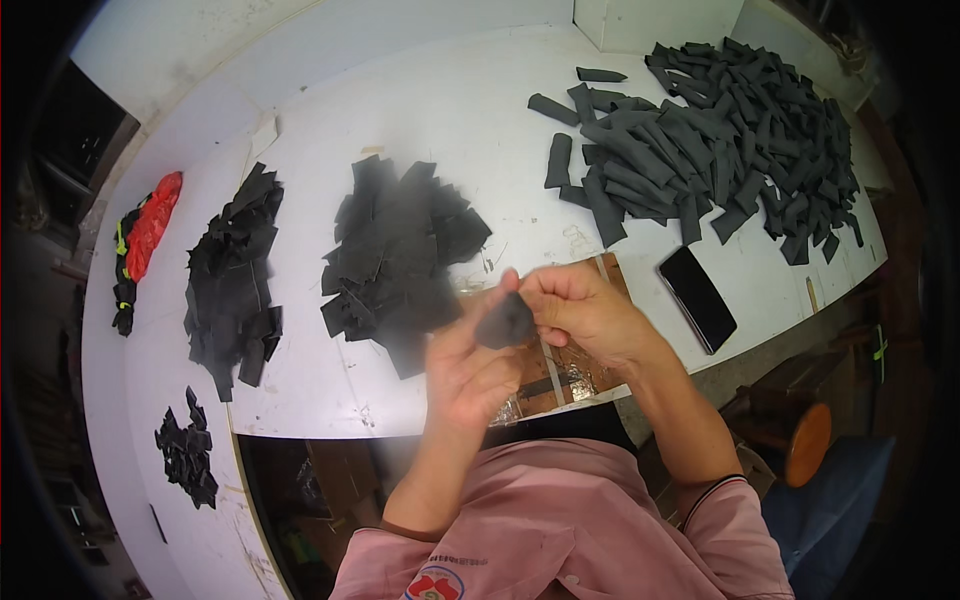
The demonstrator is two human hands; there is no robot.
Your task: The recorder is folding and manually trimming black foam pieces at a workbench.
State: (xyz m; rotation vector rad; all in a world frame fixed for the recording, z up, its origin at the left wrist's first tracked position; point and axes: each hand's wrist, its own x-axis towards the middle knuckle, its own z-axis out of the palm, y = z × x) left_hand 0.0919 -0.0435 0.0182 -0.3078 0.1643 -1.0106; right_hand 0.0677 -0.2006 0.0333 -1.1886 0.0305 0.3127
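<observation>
A small dark fabric piece (506,322) is held up between my two hands, above the near edge of the white table. The fingers of my left hand (466,370) are closed round its left side, with the index finger and thumb along it. My right hand (580,312) pinches its right edge between thumb and fingers. Below the hands lies a brown cardboard sheet (612,285) with clear tape on it. Just beyond my left hand is a pile of flat black fabric pieces (395,240), partly blurred.
Dark grey fabric tubes (690,150) are heaped at the far right. A black phone (698,300) lies near the right edge. Further left are another black fabric pile (230,280), a small black heap (187,450) and a red plastic bag (155,225). A wooden stool (808,445) stands right of the table.
</observation>
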